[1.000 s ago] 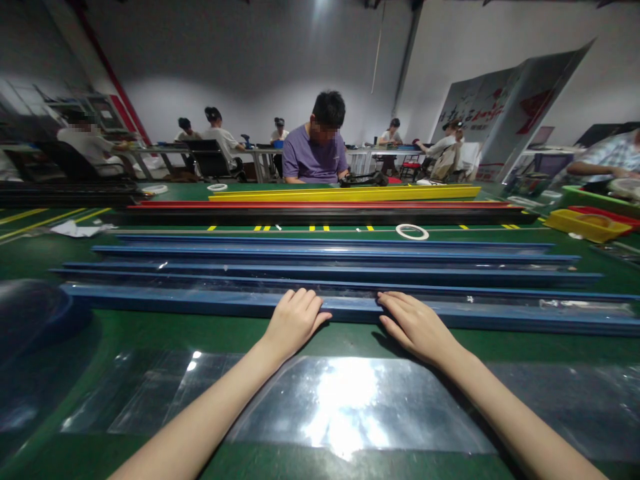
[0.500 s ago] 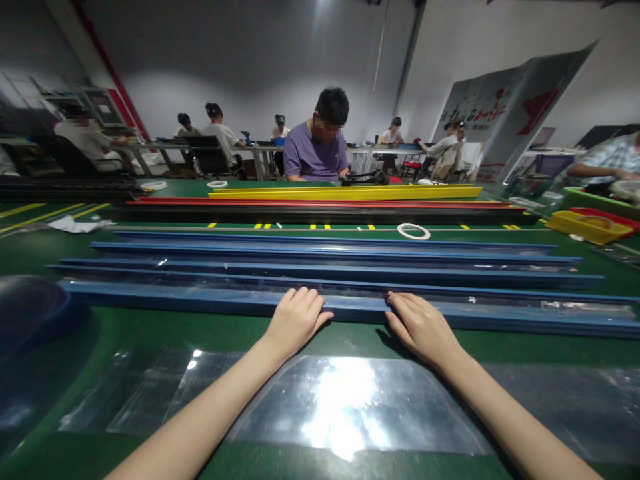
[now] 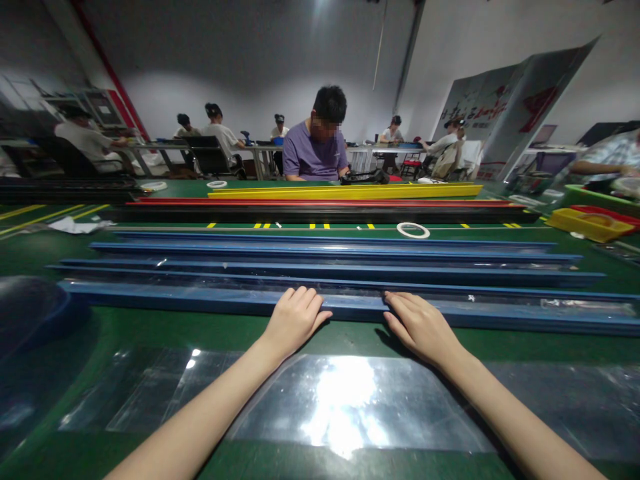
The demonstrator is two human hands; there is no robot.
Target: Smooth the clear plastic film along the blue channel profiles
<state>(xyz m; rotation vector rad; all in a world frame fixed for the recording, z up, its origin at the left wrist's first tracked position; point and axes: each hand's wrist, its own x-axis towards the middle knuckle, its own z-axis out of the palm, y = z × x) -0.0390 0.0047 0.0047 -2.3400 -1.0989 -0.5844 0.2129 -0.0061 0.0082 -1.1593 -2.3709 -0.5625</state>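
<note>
A long blue channel (image 3: 200, 297) lies crosswise on the green table, with clear film showing in its trough. My left hand (image 3: 295, 317) is closed over its near wall, fingers hooked over the top and thumb along the front. Further right, my right hand (image 3: 420, 327) grips the same wall, its fingertips inside the trough and its thumb on the near side. Between the hands a short stretch of the channel shows. More blue channels (image 3: 350, 271) lie parallel just behind it. Nearer me, a flat sheet of clear plastic film (image 3: 280, 407) reflects the light beneath my forearms.
Behind the blue channels lie a white ring (image 3: 413, 231), a black-and-red profile (image 3: 320, 212) and a yellow profile (image 3: 345, 192). Trays (image 3: 587, 225) stand at right. A blue curved object (image 3: 30, 307) is at left. A person in purple (image 3: 316, 150) sits opposite.
</note>
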